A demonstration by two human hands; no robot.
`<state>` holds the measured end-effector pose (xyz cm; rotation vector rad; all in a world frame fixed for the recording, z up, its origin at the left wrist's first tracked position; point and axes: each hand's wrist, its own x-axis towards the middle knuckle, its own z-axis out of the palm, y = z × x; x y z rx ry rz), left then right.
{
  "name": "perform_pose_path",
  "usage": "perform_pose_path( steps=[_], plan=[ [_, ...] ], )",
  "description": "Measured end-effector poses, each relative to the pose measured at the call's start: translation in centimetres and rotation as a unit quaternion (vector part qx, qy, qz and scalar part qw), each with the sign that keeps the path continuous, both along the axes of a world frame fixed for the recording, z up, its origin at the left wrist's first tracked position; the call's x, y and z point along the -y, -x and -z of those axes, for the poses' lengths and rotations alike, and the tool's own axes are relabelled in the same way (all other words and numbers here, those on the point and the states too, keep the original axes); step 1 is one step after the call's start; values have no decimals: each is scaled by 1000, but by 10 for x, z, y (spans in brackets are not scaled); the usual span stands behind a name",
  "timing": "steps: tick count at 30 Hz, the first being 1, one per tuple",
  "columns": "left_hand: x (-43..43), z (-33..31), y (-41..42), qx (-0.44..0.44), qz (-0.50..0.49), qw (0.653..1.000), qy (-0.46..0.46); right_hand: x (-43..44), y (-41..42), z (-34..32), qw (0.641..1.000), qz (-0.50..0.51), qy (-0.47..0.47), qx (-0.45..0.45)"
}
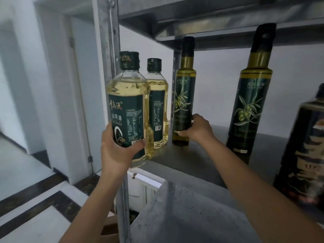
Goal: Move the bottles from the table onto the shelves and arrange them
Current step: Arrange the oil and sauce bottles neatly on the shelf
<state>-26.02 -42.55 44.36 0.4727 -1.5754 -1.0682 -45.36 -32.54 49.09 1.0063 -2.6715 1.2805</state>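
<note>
My left hand grips a clear bottle of yellow oil with a dark green label, held at the front left corner of the grey metal shelf. Right behind it stands a second bottle of the same kind. My right hand holds the lower part of a tall dark green olive oil bottle standing on the shelf. A second tall olive oil bottle stands further right, apart from both hands.
A dark bottle with gold lettering stands blurred at the right edge. The shelf above hangs close over the tall bottle caps. A metal upright post runs along the shelf's left side. A lower shelf lies beneath my arms.
</note>
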Motion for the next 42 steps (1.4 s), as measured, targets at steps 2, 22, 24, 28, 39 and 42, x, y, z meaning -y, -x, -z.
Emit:
perform_pose_path(
  steps=[2,22,24,28,39,42],
  plan=[
    [-2,0,0,-3,-5,1000,-3,5,-1,1,1000,-5,6,-12],
    [-6,-1,2,31,-18,999,11,35,4,1,997,-57,41,13],
    [-7,-2,1,28,-16,999,14,31,0,-1,998,-55,13,19],
    [-5,-2,-1,29,-16,999,24,1,-27,-8,997,-46,-67,-4],
    [-2,0,3,16,5,999,34,-105,-69,35,946,206,152,-201],
    [4,5,5,23,3,1000,19,-104,-70,35,923,276,103,-250]
  ],
)
